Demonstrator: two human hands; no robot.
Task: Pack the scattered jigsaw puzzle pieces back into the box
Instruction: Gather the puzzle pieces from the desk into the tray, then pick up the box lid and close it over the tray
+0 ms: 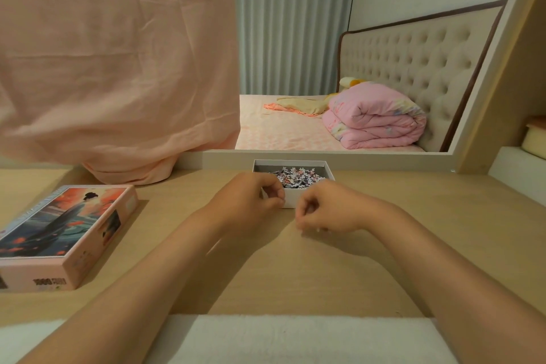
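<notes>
White cardboard box (291,199) at far edge of table (295,275), puzzle pieces (298,177) heaped inside. Left hand (251,201) curled against near wall, right hand (322,211) curled just beside it — held contents unclear, blurred. Risk: bumping box, or dropping a loosely pinched piece short of rim.

White box (291,197) sits open at the table's (295,269) far edge, pink-and-dark puzzle pieces (298,177) heaped loosely inside.

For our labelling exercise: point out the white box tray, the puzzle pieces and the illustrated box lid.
white box tray (291,161), head view, far rim.
puzzle pieces (298,176), head view, middle of pile.
illustrated box lid (63,227), head view, printed top face.
</notes>
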